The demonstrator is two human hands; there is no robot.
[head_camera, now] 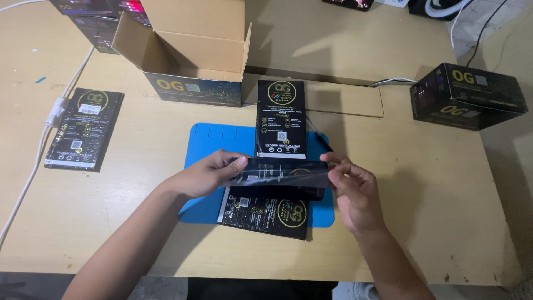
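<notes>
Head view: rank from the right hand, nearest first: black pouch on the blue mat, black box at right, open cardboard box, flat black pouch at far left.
From the right hand:
1. Black pouch on the blue mat, just left of the hand, under the held sleeve.
2. Black box, up at the right edge.
3. Open cardboard box, far side, left of centre.
4. Flat black pouch, far left by the white cable.

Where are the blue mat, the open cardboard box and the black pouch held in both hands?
blue mat (208, 141): head view, bare upper left part.
open cardboard box (194, 53): head view, inner back wall.
black pouch (283, 172): head view, middle, between the hands.
</notes>
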